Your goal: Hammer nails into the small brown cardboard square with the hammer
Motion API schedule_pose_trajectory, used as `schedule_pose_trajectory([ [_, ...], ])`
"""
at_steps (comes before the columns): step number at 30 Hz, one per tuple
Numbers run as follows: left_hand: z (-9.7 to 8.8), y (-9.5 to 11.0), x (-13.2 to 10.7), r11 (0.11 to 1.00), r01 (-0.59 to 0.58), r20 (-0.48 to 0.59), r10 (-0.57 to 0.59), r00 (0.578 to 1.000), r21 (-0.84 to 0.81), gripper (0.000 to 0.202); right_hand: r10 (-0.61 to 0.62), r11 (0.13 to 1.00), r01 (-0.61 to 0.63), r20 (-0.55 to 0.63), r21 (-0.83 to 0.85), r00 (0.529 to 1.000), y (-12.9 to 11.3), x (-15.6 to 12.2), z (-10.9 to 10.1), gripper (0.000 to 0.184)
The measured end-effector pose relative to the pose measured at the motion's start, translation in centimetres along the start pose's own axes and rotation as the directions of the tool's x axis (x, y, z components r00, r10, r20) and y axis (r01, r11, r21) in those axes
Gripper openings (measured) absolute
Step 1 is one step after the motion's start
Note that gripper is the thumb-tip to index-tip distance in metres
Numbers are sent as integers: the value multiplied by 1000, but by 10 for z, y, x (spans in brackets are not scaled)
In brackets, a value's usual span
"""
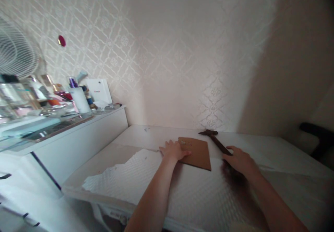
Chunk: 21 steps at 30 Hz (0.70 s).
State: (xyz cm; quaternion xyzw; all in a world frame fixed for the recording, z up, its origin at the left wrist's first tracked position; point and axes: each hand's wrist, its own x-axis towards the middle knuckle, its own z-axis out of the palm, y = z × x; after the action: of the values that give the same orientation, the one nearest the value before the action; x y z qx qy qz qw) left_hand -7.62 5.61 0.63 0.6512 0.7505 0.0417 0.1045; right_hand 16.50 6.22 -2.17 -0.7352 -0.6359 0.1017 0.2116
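1. The desk (pixel 261 146) is white and stands against a wall (pixel 169 58) papered in a pale lattice-and-flower pattern, brighter to the left and shaded toward the right.
2. Over the desk lies a white textured sheet (pixel 125 174), its left edge ragged, with a few small dark specks on it.
3. A flat brown board (pixel 197 153) rests near the middle of the desk, partly over the sheet; a cluster of small shiny bits sits near its far left corner.
4. The left hand (pixel 172 151) is spread out and lies across the board's left edge, pressing rather than gripping.
5. The right hand (pixel 238 159) is curled around the handle of a hammer (pixel 217 143), whose dark head points to the wall, right of the board.
6. Along the left side, a white cabinet (pixel 86 134) rises above the desk, its top crowded with bottles, a white cylinder (pixel 80 100) and an upright white box (pixel 99 90).
7. A fan (pixel 15 51) stands behind that clutter, and a red disc (pixel 62 40) is on the wall beside it.
8. At the far right is a black object (pixel 317 134) I cannot identify.
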Motion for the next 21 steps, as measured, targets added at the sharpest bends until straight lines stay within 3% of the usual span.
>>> schedule_pose_trajectory([
  [3,-1,0,-1,1000,7,-31,-7,999,2,69,52,936,-121,209,331,977,-10,-3,-3,47],
  [6,-2,2,-5,999,27,-79,-25,997,30,62,4,760,-236,359,605,933,-21,-8,-5,18],
  [7,-2,3,-7,998,34,-101,-29,995,45,60,-11,706,-266,386,657,923,-23,-10,-5,14],
  [9,-4,8,-11,996,44,-140,-33,990,75,58,-15,619,-319,417,718,909,-27,-13,-4,22],
  [12,-4,15,-18,995,33,-131,-21,991,94,63,10,538,-349,407,768,913,-28,-13,1,22],
  [15,-1,22,-23,994,6,-104,5,995,105,75,-6,530,-295,352,795,936,-28,-11,10,14],
  [21,6,23,-18,993,33,-62,-26,998,110,91,-137,643,-61,193,763,972,-32,-13,17,11],
])
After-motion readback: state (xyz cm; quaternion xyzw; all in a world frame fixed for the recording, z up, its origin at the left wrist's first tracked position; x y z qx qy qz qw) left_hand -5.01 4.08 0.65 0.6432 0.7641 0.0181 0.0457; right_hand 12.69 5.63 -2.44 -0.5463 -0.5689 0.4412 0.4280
